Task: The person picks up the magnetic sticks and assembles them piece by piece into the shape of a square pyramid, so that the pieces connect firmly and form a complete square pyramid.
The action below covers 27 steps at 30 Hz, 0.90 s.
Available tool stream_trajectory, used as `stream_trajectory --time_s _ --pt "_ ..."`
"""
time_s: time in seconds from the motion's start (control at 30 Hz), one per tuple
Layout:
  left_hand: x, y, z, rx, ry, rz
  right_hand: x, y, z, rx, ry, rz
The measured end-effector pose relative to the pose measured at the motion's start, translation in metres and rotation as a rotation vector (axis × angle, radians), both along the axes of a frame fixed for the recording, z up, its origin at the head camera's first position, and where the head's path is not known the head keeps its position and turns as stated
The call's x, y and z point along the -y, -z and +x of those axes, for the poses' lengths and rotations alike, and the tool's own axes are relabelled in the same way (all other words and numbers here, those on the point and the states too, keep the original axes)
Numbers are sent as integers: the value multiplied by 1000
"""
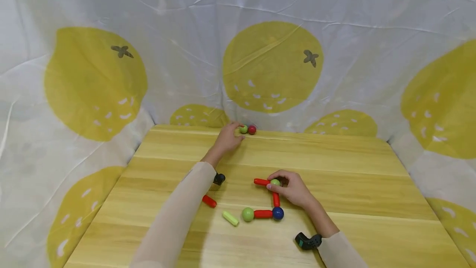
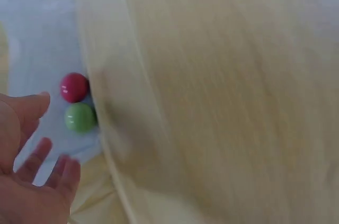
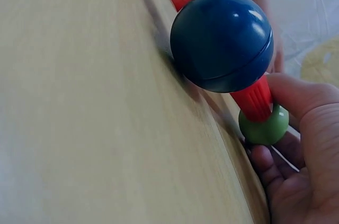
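At the far table edge my left hand [image 1: 227,137] reaches toward a green ball [image 1: 243,129] and a dark pink ball [image 1: 252,130] lying side by side. Its fingers are parted in the left wrist view, with a gap to both balls [image 2: 80,117]. My right hand [image 1: 294,187] grips a green ball [image 1: 275,182] between thumb and fingers. Two red rods are joined to that ball, one [image 1: 261,182] pointing left, the other [image 1: 276,199] running to a blue ball [image 1: 278,213]. From the blue ball a third red rod [image 1: 263,214] leads to another green ball [image 1: 248,214].
A loose yellow-green rod [image 1: 230,218] lies left of the joined pieces. Farther left, a red rod [image 1: 210,201] is partly hidden by my left sleeve [image 1: 178,218]. A lemon-print cloth [image 1: 334,94] hangs behind the wooden table [image 1: 349,160].
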<state>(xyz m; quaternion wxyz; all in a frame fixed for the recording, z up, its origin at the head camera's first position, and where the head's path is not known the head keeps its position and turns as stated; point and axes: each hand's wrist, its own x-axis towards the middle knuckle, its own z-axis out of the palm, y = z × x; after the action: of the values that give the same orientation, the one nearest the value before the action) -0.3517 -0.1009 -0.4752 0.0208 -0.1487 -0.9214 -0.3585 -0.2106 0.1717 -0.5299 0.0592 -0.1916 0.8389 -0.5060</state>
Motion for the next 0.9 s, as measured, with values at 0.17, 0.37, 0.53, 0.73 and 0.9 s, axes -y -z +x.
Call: stream_trajectory --time_s 0.17,0.37,0.53,0.73,0.9 --pt "-3 12 -13 -46 51 -96 3 1 5 -7 15 -17" --pt "-10 18 -17 -3 67 -97 -4 8 3 -19 21 -37" --pt "-17 21 -19 3 37 -94 -9 6 1 -29 34 -43" --pt "-9 22 -11 -26 -42 -48 -7 8 -2 -24 8 -42" --pt "3 15 0 -25 -28 -8 -7 8 -5 -14 11 -58"
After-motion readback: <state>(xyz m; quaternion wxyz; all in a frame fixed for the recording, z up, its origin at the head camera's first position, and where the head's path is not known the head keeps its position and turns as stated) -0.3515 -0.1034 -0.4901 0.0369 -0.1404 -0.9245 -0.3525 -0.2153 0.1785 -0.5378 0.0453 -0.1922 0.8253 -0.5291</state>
